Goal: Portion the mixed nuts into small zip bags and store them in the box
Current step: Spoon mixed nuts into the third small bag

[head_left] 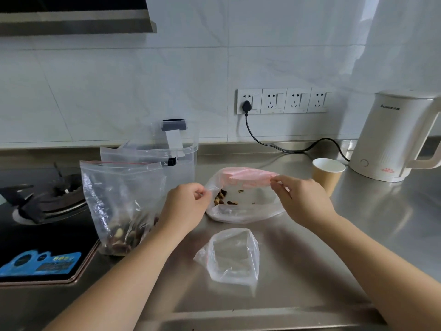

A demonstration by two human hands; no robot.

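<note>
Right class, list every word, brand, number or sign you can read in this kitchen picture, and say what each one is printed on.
Grey brand lettering on the white electric kettle: too blurred to read for certain.
Red mark low on the kettle: a small logo, unreadable.
Blue sticker on the black glass hob: print too small to read.
Nothing else carries text.

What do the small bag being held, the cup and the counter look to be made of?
Small bag: thin clear plastic film, glossy; it wrinkles and the nuts show through. Cup: seemingly paper, matte brown outside, white inside. Counter: probably stainless steel, brushed grey with soft reflections.
</note>
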